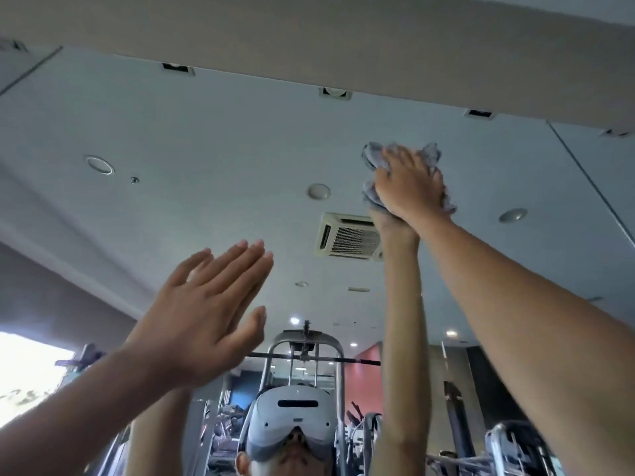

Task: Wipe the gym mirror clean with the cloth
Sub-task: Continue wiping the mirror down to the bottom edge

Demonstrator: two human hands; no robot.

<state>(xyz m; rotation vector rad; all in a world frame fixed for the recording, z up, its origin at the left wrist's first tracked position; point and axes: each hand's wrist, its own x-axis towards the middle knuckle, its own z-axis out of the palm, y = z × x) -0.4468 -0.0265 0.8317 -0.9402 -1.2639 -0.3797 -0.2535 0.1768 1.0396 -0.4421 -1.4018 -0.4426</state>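
Right hand (409,187) presses cloth (372,156), mostly hidden underneath

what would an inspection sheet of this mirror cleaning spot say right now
surface: mirror, wall-mounted, reaching up to a ceiling beam
job's things: grey cloth, bunched, high on the glass
clutter: nothing seen
hands: right hand presses the cloth against the mirror; left hand holds nothing, fingers straight, at the glass
cables: nothing seen
surroundings: all reflected: ceiling air-conditioner vent, gym machine, headset on the person
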